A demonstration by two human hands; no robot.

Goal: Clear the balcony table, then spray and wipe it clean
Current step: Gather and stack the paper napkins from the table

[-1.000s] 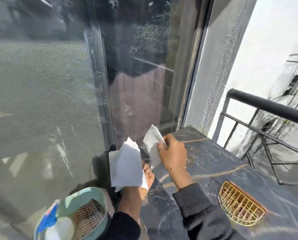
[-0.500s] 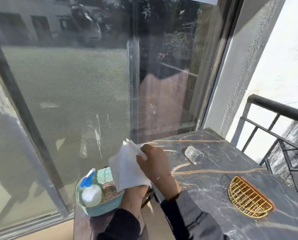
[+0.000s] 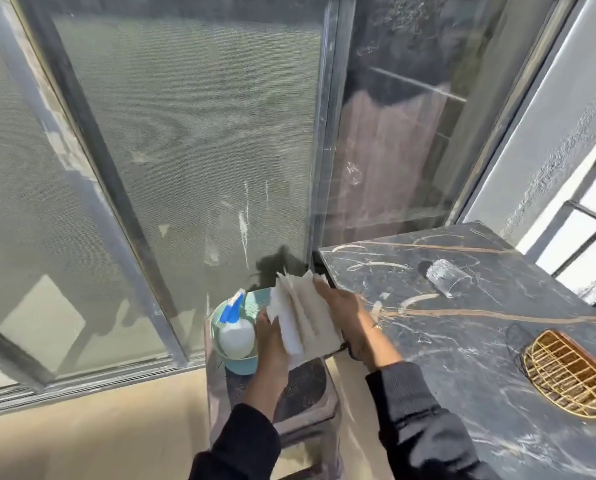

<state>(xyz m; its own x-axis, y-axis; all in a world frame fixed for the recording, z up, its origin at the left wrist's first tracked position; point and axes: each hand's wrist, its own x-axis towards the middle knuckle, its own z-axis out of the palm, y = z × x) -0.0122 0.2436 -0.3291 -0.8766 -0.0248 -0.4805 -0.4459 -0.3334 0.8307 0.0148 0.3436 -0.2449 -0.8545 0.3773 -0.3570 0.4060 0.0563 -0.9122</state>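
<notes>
We stood at the balcony table (image 3: 462, 341) with both hands closed on a fanned stack of white paper napkins (image 3: 303, 320): our left hand (image 3: 272, 337) gripped the stack from below and on its left side, fingers wrapped under the sheets, while our right hand (image 3: 341, 303) pressed on its right edge, fingers curled over the top. The stack hung just off the table's near-left corner, above a stool (image 3: 300, 393) and beside a pale green basket (image 3: 234, 362) that held a white spray bottle (image 3: 235, 332) with a blue trigger.

By our reading, the clearing was only partly done. A clear glass (image 3: 445, 277) lay tipped on its side toward the far end of the dark marble top, and a gold wire napkin holder (image 3: 566, 372) rested near the right edge; both remained to be lifted off. The spray bottle sat unused in the basket, so spraying and wiping appeared not yet begun.

The napkin stack ran lengthwise from lower right to upper left, its loose fanned edges pointing up and away toward the screen door (image 3: 185, 133). The glass lay with its long axis slanting from upper left to lower right, its open mouth seemingly toward the lower right, though the blur left that uncertain. The table's long side stretched from the door toward us.
</notes>
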